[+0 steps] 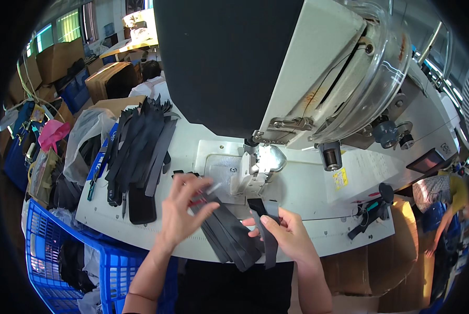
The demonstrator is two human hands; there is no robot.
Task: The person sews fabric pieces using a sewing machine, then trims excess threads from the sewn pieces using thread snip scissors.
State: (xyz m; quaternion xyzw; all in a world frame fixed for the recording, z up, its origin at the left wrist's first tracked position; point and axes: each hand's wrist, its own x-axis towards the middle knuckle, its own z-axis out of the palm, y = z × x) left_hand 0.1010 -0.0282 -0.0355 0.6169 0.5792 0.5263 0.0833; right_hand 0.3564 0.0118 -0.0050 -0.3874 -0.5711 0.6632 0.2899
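Between the thumb and fingers of my right hand (289, 233) is a dark grey strap (270, 243), with a black patch at its upper end. It hangs down past the table's front edge. My left hand (184, 204) hovers over the upper end of a bundle of dark grey straps (226, 233). Its thumb and fingers are apart, and the fingertips are slightly blurred. I see nothing held in it. Just beyond both hands stands the foot and needle area of a white sewing machine (258, 167); the right hand's strap is close in front of it, apparently not under it.
A large pile of dark straps (137, 149) lies at the left, beside a black phone (142, 210). Blue plastic crates (106, 267) stand below the table's left edge. Cardboard (370, 267) is at the lower right. Two other people (151, 86) are farther off.
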